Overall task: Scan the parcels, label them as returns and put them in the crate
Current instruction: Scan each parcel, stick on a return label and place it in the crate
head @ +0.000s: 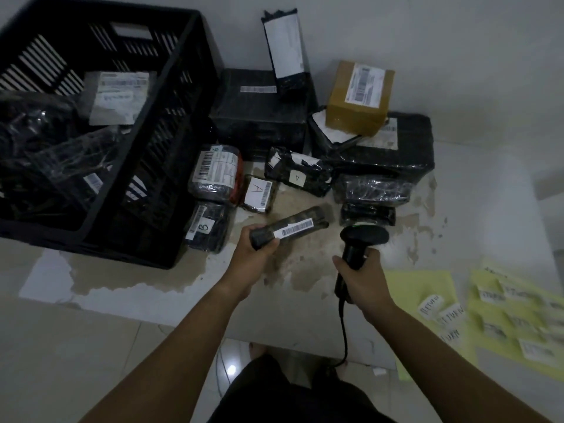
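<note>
My left hand [251, 258] grips one end of a long, slim dark parcel [300, 221] with a white barcode strip facing up. My right hand [363, 274] holds a black barcode scanner [363, 236] by its handle, head pointing toward that parcel, a short gap to its right. The black slatted crate [180, 96] stands at the left with several wrapped parcels inside. Return labels [432, 303] lie on yellow-green sheets at the right.
Several unsorted parcels sit beyond my hands: a brown box [360, 97] on a large black bundle [406, 148], small packs marked A [258, 190] and B [207, 225]. The scanner's cable [345, 334] trails down toward my legs. A white wall rises behind.
</note>
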### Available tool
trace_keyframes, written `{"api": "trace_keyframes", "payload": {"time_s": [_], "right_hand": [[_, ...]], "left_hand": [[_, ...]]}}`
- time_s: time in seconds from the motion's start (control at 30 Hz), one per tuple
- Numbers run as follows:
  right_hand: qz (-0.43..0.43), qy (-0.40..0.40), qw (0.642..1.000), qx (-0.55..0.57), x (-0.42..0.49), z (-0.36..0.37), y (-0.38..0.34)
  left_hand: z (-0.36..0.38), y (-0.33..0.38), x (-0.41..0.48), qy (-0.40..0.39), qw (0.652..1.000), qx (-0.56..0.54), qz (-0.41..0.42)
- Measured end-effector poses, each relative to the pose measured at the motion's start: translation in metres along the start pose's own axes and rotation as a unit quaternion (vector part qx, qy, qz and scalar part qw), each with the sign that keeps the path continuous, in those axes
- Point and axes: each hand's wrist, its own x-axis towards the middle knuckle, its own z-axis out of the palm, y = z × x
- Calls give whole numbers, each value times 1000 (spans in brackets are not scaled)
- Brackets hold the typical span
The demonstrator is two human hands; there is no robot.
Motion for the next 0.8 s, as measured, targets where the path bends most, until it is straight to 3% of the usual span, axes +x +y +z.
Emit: {"api": "trace_keyframes", "payload": {"time_s": [0.13, 0.43, 0.67, 0.8], "right_hand": [[41, 75, 996, 31, 28, 3, 15], [52, 113, 992, -11, 57, 1, 41], [-19, 71, 994, -78, 49, -47, 58], [-83, 117, 969, -201, 35, -117, 90]], "left_hand": [[0, -24, -2, -24, 997, 66, -24], [4, -46, -4, -95, 982, 154, -53], [10, -56, -4, -65, 977, 202, -2], [8, -60, -5, -90, 981, 164, -50]]}}
